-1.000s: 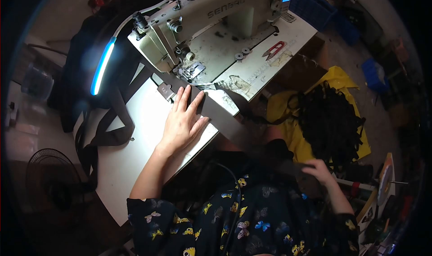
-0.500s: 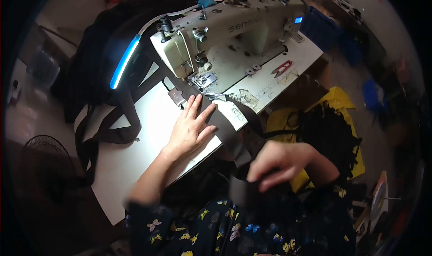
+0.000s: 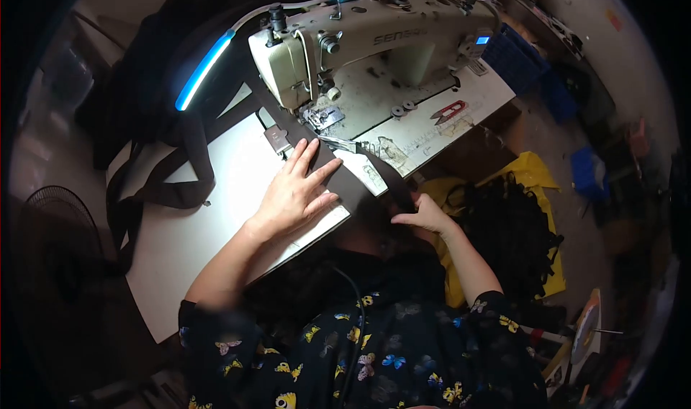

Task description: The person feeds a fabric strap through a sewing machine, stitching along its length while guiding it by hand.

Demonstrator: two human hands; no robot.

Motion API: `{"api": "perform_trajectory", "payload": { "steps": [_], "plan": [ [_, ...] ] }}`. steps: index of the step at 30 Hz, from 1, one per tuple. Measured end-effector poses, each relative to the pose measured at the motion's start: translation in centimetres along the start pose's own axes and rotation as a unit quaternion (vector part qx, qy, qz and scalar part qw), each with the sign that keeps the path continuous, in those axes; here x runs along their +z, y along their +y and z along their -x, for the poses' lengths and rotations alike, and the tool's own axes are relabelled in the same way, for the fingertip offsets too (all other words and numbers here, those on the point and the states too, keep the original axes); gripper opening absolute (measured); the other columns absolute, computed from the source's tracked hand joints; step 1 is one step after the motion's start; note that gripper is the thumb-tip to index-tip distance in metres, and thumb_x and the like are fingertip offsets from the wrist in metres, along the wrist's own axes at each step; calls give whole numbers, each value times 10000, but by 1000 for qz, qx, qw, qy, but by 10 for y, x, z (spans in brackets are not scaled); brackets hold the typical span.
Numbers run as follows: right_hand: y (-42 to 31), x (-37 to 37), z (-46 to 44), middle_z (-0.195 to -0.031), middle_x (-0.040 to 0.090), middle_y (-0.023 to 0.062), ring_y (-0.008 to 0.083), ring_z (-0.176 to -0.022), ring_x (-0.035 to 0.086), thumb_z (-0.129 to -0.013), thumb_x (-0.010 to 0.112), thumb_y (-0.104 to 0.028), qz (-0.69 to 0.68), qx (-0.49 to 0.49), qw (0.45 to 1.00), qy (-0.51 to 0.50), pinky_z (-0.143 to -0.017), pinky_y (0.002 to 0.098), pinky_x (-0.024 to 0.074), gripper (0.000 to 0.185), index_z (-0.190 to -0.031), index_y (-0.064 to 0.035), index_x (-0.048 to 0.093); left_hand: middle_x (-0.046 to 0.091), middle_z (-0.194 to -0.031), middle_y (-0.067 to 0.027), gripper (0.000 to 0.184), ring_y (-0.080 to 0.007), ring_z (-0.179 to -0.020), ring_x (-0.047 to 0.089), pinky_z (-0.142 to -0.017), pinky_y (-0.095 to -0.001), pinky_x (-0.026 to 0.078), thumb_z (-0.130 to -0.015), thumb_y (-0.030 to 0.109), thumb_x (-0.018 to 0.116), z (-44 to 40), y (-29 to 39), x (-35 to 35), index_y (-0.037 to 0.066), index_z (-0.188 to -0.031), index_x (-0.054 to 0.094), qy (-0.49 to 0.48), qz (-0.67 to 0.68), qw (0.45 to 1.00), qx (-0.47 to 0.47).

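Observation:
My left hand [image 3: 288, 197] lies with fingers spread on a wide dark fabric strip [image 3: 349, 182], pressing it to the white table. This strip runs from under the sewing machine's needle area down over the front edge. A narrower dark band [image 3: 389, 177] comes out of a metal folder [image 3: 337, 143] beside the presser foot [image 3: 323, 116] and bends down past the edge. At this band is my right hand [image 3: 430, 216], closed around it with the thumb pointing left; its fingertips are partly hidden. A small metal guide [image 3: 276, 139] sits left of the wide strip.
The sewing machine [image 3: 403, 31] fills the back of the table [image 3: 173, 265]. Red thread snips [image 3: 448, 112] and bobbins [image 3: 403, 108] lie on its bed. Dark bands are heaped on yellow cloth [image 3: 551, 261] at right. A lit lamp [image 3: 205, 71] and a fan [image 3: 61, 229] are at left.
My right hand has moved up and away from my body to the narrow band, letting go of the strip's lower part, which has dropped. My left hand stays flat on the strip.

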State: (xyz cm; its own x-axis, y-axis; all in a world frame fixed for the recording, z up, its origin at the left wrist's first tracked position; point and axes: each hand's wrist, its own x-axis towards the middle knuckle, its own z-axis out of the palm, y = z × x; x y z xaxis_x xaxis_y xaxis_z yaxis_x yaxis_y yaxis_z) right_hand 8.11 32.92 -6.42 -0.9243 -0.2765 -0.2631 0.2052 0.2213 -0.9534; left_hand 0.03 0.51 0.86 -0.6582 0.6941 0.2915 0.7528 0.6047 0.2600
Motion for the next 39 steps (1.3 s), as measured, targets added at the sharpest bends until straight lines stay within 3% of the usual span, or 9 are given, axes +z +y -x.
{"api": "perform_trajectory", "payload": {
  "steps": [8,10,13,16,19,23,28,36,39],
  "plan": [
    [20,-160,150,-703,654,47,128,-651,630,-787,769,-167,112,298,946,-60,-627,283,487,186,-847,-26,664,345,-1502,-260,579,-456,-1410,302,-1113,-494,355,-905,476,615,0,0,0,195,-1403,521,18,22,1000,-7],
    [35,-221,222,-678,685,54,153,-652,656,-687,855,-243,327,482,808,89,-643,343,498,330,-860,-14,692,344,-1502,-264,586,-455,-1412,298,-1114,-495,353,-905,481,613,1,0,0,191,-1405,518,19,23,999,-11],
    [58,-260,298,-1177,687,155,296,-1074,668,-577,890,-41,482,600,564,300,-873,403,544,706,-1232,-5,627,345,-1499,-267,598,-454,-1414,292,-1115,-493,352,-904,493,608,0,0,1,193,-1412,509,25,18,999,-17],
    [51,-253,263,-1207,669,165,319,-1119,645,-665,818,-55,484,588,615,205,-897,424,532,622,-1252,-20,615,348,-1497,-265,604,-453,-1415,290,-1116,-493,352,-903,498,605,1,-1,2,197,-1416,503,22,12,1000,-10],
    [16,-219,172,-1209,633,235,364,-1119,626,-775,624,-52,566,497,642,143,-931,428,517,383,-1157,-26,644,352,-1496,-263,607,-453,-1412,294,-1117,-491,353,-900,501,607,1,-1,2,195,-1415,505,27,18,999,-9],
    [-88,-151,55,-798,666,162,320,-744,654,-893,639,-231,444,-15,863,239,-682,390,496,215,-883,-17,622,357,-1495,-262,612,-454,-1407,305,-1124,-483,346,-897,506,610,2,-4,5,187,-1410,510,28,7,1000,6],
    [-260,-68,-58,-746,629,85,170,-619,591,-933,643,-148,392,-420,727,376,-590,287,465,106,-918,-43,634,326,-1515,-260,636,-441,-1426,282,-1124,-490,340,-893,500,625,5,-7,9,191,-1432,487,31,21,999,3],
    [-337,-65,-156,-897,694,120,271,-789,675,-901,626,-196,434,-414,721,347,-718,362,520,156,-963,-73,698,316,-1523,-258,677,-434,-1434,271,-1114,-483,359,-892,546,606,6,-6,9,180,-1444,467,31,22,999,-10],
    [-337,-78,-174,-892,697,78,168,-831,660,-937,607,-157,469,-358,736,333,-769,280,498,160,-991,-36,695,343,-1506,-259,673,-435,-1424,287,-1119,-478,357,-892,554,599,6,-6,8,163,-1428,485,38,24,999,-10]
  ]
}}
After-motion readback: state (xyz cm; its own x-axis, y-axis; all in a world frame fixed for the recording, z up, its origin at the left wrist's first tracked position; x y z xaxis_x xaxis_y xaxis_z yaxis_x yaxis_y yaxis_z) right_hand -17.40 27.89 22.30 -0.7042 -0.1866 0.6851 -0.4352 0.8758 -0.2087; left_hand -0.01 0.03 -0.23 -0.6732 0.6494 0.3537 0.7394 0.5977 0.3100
